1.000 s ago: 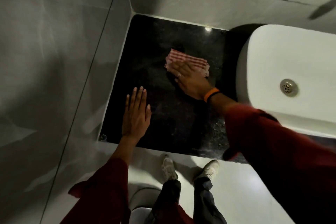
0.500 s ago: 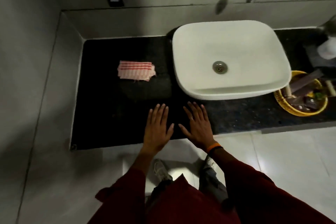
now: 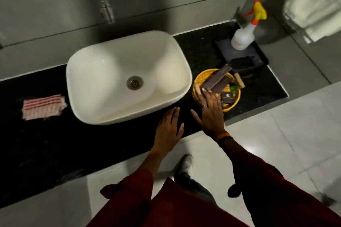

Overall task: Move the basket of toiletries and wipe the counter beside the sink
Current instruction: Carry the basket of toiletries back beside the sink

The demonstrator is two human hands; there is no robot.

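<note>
A yellow woven basket (image 3: 203, 74) of toiletries stands on the black counter (image 3: 46, 143), just right of the white sink (image 3: 110, 64). My right hand (image 3: 210, 112) is spread flat, its fingertips over the basket's near-left rim and holding nothing. My left hand (image 3: 169, 127) is open, palm down, at the counter's front edge below the sink's right corner. A red-and-white striped cloth (image 3: 43, 107) lies flat on the counter left of the sink, away from both hands.
A white spray bottle (image 3: 243, 37) with a yellow and red trigger stands on a dark tray (image 3: 256, 55) behind the basket. A towel (image 3: 313, 2) hangs at the upper right. A tap (image 3: 104, 3) rises behind the sink. Pale floor tiles lie below.
My right hand let go of the cloth, which stayed left of the sink. Both hands moved right along the counter's front, and the right hand has reached the basket.
</note>
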